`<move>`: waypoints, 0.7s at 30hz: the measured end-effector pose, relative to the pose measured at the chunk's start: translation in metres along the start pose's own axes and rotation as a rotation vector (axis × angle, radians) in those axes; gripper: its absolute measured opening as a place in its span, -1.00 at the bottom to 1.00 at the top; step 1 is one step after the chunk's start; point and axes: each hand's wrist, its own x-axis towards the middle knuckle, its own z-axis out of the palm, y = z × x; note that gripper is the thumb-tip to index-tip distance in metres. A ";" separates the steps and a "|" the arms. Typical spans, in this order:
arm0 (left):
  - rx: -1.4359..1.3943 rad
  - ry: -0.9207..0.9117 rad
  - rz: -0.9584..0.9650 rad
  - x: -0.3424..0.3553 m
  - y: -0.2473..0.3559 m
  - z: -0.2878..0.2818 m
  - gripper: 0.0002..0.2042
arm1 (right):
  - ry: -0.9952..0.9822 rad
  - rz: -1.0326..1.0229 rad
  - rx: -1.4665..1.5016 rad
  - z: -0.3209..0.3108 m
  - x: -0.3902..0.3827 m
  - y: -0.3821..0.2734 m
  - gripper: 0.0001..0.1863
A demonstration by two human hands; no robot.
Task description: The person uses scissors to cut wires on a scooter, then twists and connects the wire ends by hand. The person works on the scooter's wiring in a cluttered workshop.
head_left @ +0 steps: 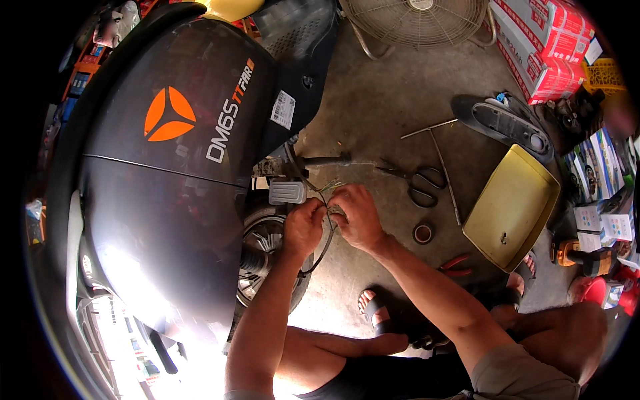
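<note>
Both hands meet over a thin dark cable (325, 252) beside the rear wheel (257, 233) of a dark grey scooter (147, 213). My left hand (303, 228) is closed, thumb and fingers pinching the cable. Close on its right, my right hand (357, 217) has its fingers curled round the same cable, fingertips nearly touching the left ones. Thin loose wire ends (331, 186) stick out just above the fingers. Exactly how the wires lie between the fingertips is hidden. A grey ribbed foot pedal (287, 193) sits just left of the hands.
On the concrete floor to the right lie black-handled scissors (425, 187), a T-handle wrench (443, 163), a tape roll (416, 235), red-handled pliers (456, 264) and a yellowish tray (477, 223). A floor fan (420, 23) and red-white cartons (543, 47) stand at the back.
</note>
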 end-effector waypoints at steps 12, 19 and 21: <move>-0.017 -0.024 -0.030 0.000 0.000 0.001 -0.94 | 0.049 -0.024 -0.007 0.006 -0.002 0.005 -0.82; -0.040 0.000 -0.017 -0.001 0.002 0.001 -0.96 | 0.038 0.312 0.213 0.023 -0.001 0.007 -0.97; -0.027 0.016 0.016 0.000 0.004 0.001 -0.97 | -0.017 0.526 0.384 0.030 -0.002 0.015 -0.95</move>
